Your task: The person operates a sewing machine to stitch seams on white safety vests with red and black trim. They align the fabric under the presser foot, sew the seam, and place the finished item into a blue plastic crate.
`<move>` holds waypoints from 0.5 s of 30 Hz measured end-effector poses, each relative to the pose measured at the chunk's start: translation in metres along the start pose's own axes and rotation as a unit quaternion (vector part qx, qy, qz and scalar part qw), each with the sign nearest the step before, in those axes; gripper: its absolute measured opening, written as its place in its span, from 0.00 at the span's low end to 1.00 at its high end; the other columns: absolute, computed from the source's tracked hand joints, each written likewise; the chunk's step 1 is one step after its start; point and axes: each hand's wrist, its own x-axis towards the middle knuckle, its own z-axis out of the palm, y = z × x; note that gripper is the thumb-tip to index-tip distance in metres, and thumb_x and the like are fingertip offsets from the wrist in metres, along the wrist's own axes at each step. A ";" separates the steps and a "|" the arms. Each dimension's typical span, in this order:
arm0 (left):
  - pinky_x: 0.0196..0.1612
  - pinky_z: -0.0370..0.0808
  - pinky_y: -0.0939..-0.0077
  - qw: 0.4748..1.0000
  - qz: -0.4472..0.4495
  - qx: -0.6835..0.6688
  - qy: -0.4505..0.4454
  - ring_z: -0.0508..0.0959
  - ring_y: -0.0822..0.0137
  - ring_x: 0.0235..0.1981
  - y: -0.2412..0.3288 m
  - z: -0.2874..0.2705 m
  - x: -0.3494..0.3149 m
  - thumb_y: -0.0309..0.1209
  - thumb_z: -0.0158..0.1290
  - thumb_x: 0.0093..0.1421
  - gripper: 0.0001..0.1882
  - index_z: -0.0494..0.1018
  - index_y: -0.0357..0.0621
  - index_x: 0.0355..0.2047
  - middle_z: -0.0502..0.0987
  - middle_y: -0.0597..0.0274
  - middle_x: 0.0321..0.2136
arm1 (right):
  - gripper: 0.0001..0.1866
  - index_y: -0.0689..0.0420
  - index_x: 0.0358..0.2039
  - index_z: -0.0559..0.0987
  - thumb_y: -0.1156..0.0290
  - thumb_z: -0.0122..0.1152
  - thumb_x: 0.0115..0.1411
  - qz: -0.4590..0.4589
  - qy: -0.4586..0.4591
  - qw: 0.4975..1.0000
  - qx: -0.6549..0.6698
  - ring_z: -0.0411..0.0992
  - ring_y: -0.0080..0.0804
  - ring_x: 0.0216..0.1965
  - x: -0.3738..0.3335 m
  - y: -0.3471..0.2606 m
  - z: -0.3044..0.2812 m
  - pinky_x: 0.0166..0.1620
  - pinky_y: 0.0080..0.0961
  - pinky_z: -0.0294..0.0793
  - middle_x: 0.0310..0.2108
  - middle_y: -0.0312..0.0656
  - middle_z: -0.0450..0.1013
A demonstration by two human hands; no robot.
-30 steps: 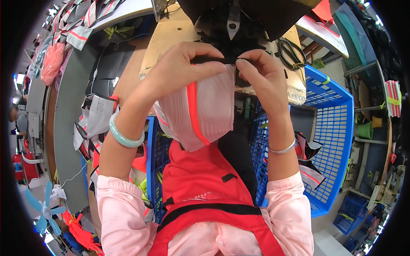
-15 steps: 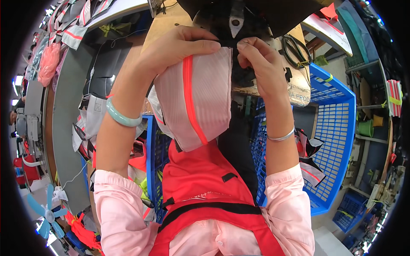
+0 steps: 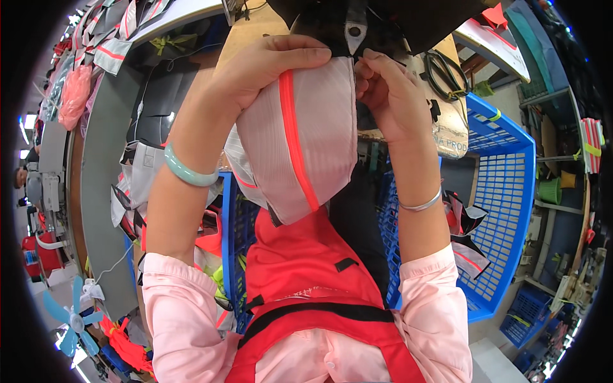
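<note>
A light grey fabric piece (image 3: 262, 140) with a bright orange-red stripe hangs below my left hand (image 3: 278, 67), which pinches its top edge between thumb and fingers. A small black patch shows at its lower corner. My right hand (image 3: 393, 96) is beside the fabric's upper right corner, thumb and forefinger drawn together next to a thin dark strip. What lies between those fingertips is too dark to make out. Just beyond both hands, the pointed metal part (image 3: 355, 30) of a dark machine stands over the wooden table (image 3: 255, 32).
A large blue plastic basket (image 3: 501, 210) with striped fabric pieces stands at right. Another blue basket (image 3: 228, 236) is at left, near more grey and red pieces. A coiled black cable (image 3: 447, 76) lies on the table's right. A light-blue fan (image 3: 75, 321) is at lower left.
The fabric piece has shifted slightly right and turned a little. My right hand has moved slightly right, its fingers lifting from the dark strip at the fabric's top edge.
</note>
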 end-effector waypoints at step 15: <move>0.42 0.70 0.84 0.984 0.055 0.153 -0.073 0.73 0.81 0.35 -0.003 0.001 -0.029 0.34 0.55 0.58 0.17 0.73 0.36 0.44 0.76 0.68 0.34 | 0.20 0.66 0.44 0.75 0.64 0.62 0.56 -0.110 -0.010 0.943 -0.314 0.69 0.20 0.31 -0.049 0.000 -0.004 0.37 0.17 0.69 0.31 0.36 0.73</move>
